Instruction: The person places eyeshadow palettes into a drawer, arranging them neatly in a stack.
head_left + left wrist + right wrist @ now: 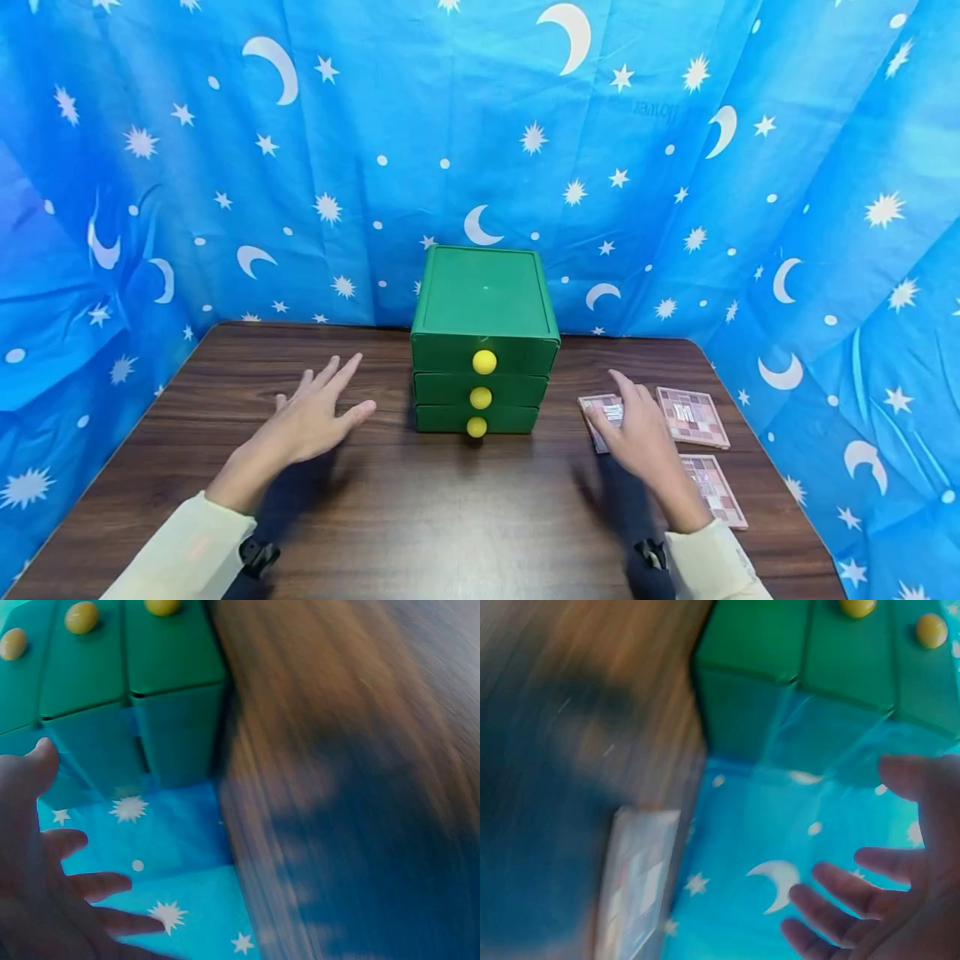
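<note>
Green drawers [844, 664] stand beyond the loosely spread right hand [922, 892]

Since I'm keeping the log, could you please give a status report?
Left hand, right hand: open, empty. Green drawer unit: shut. Nothing seen blocking its yellow knobs.

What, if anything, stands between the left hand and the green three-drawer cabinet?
Nothing visible does. In the head view, the left hand is left of the green three-drawer cabinet, with only dark wood tabletop showing between them.
</note>
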### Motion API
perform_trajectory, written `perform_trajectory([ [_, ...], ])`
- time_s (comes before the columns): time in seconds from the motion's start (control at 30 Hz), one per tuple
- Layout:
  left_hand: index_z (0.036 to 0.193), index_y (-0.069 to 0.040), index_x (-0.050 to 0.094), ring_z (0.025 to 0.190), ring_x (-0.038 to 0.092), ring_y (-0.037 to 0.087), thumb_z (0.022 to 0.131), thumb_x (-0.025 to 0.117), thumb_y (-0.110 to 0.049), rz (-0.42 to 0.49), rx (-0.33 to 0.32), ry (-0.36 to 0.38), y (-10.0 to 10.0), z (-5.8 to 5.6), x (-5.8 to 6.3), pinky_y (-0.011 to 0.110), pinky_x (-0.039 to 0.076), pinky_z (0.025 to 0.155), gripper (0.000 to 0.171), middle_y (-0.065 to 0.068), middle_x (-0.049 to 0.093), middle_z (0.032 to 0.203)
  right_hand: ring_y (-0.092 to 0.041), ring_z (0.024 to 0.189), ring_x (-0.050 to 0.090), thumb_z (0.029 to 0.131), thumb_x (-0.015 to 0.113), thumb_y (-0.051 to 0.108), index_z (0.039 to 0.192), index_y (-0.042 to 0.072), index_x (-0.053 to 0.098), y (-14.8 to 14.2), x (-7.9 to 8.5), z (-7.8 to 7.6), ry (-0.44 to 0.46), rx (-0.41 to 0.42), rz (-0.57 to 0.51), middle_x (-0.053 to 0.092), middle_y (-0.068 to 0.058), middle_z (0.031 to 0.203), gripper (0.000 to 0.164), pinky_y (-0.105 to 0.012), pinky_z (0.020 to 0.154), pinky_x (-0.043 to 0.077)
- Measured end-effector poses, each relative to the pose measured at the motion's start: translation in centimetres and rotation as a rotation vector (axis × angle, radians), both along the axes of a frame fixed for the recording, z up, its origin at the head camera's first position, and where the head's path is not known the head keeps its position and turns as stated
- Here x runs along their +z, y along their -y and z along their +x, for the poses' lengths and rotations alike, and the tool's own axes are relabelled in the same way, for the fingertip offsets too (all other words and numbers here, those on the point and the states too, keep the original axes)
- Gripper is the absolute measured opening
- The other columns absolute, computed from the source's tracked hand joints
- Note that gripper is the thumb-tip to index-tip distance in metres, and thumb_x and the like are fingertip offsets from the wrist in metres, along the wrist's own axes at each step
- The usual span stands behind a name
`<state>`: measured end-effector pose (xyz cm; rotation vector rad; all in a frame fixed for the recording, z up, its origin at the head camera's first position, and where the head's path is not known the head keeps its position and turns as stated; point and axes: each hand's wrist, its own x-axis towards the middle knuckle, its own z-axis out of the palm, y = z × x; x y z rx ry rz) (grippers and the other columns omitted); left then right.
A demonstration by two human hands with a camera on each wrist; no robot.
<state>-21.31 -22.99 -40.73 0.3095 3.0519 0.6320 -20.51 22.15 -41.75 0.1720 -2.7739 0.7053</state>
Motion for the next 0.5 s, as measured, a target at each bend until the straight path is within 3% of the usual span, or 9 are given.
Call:
perform_trajectory([
  [0.1, 0.163, -0.014, 0.023, 0.146, 0.029, 0.056, 0.102, 0.049, -0.060, 0.123, -0.028, -0.038, -0.3, -0.1, 0.7, 0.078, 0.027, 0.111, 0.081, 0.030, 0.031, 0.162, -0.034, 0.101, 0.067, 0.095, 0.072, 0.028, 0.138, 0.003, 0.056, 1.4, 0.7, 0.5, -0.113, -0.007, -0.111, 0.070, -0.020, 0.112, 0.053, -0.051, 0.086, 0.056],
  [0.23, 0.161, -0.019, 0.030, 0.142, 0.041, 0.049, 0.105, 0.050, -0.052, 0.292, -0.022, -0.082, -1.1, -0.5, 1.7, 0.070, 0.037, 0.111, 0.068, 0.024, 0.045, 0.155, -0.020, 0.078, 0.067, 0.092, 0.076, 0.022, 0.125, 0.007, 0.063, 3.6, 1.7, 1.1, -0.176, 0.014, -0.253, 0.072, -0.008, 0.090, 0.039, -0.033, 0.070, 0.057],
  [0.37, 0.159, -0.026, 0.033, 0.130, 0.056, 0.043, 0.107, 0.048, -0.047, 0.539, -0.009, -0.050, -2.8, -1.3, 2.5, 0.060, 0.052, 0.102, 0.059, 0.021, 0.052, 0.148, -0.013, 0.073, 0.066, 0.091, 0.077, 0.019, 0.121, 0.008, 0.064, 5.8, 2.3, 1.3, -0.199, 0.080, -0.328, 0.073, -0.005, 0.087, 0.034, -0.028, 0.067, 0.058],
  [0.5, 0.159, -0.024, 0.033, 0.124, 0.060, 0.042, 0.108, 0.047, -0.041, 0.780, -0.029, 0.014, -4.7, -1.9, 3.1, 0.046, 0.060, 0.092, 0.055, 0.024, 0.050, 0.144, -0.013, 0.076, 0.069, 0.091, 0.077, 0.018, 0.121, 0.009, 0.064, 8.1, 2.6, 1.0, -0.195, 0.145, -0.381, 0.074, -0.004, 0.089, 0.033, -0.030, 0.071, 0.061],
])
